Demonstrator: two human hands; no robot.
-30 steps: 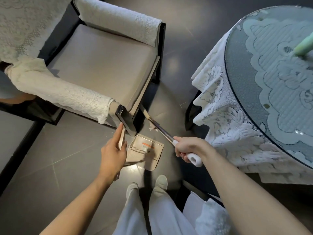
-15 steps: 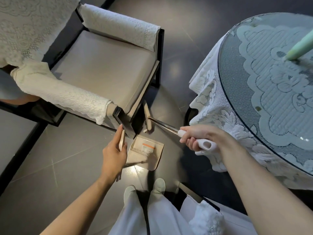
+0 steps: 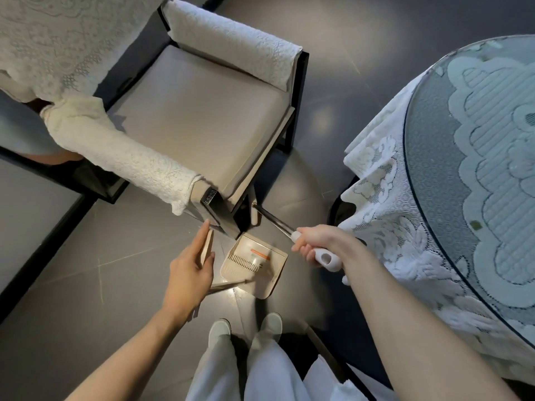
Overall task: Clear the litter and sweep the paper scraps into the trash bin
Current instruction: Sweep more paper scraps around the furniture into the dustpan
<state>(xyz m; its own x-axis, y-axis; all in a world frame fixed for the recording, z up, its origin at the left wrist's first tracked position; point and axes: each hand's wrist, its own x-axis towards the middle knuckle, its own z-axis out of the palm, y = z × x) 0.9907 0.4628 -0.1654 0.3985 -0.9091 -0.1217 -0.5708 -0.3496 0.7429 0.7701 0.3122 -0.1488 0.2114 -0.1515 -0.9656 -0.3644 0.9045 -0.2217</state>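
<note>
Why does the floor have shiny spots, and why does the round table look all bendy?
Head view: light bounces off the glossy floor as pale glare patches; head view: the wide-angle lens bows the table rim and the chair edges.
</note>
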